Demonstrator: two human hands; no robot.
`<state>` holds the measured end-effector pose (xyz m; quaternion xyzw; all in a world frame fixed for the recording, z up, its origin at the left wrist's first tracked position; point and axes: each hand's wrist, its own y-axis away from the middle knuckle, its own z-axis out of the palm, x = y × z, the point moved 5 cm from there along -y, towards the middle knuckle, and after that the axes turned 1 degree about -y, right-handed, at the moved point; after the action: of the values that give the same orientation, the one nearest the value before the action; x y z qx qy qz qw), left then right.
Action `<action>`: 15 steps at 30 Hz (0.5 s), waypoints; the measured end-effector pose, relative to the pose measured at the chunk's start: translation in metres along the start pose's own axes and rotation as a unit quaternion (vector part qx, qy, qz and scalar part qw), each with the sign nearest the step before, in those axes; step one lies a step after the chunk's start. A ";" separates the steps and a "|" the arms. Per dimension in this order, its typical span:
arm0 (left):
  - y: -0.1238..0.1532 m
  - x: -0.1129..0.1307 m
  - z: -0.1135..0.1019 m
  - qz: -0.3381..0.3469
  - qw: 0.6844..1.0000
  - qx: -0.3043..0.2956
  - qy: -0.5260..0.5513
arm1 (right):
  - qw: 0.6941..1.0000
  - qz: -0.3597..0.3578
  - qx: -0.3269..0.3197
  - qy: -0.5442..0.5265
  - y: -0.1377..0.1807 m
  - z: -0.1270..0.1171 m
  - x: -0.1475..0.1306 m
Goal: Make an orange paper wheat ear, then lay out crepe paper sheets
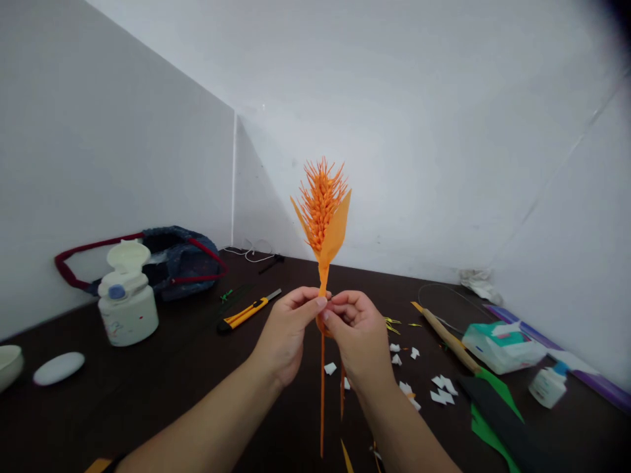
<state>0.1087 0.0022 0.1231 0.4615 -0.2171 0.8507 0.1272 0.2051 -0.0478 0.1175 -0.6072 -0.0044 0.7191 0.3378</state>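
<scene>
Wheat-spike [323,203] above left grip [286,334] (pinched on stem [322,394]), right grip [363,336] closed on orange strip [342,394].

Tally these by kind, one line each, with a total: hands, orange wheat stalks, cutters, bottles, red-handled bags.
Hands: 2 (left hand, right hand)
Wheat stalk: 1
Cutter: 1
Bottles: 2 (flip-lid bottle, blue-capped bottle)
Red-handled bag: 1
Total: 7

An open-lidded white bottle [129,318] stands in front of a blue bag [190,266].
</scene>
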 end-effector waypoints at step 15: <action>-0.020 0.004 -0.009 -0.059 0.985 -0.160 0.027 | 0.968 0.089 -0.109 -0.210 -0.004 0.011 0.011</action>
<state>0.1082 0.0235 0.1273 0.4242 -0.3191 0.8084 0.2546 0.1973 -0.0347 0.1120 -0.4734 -0.0995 0.8530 0.1959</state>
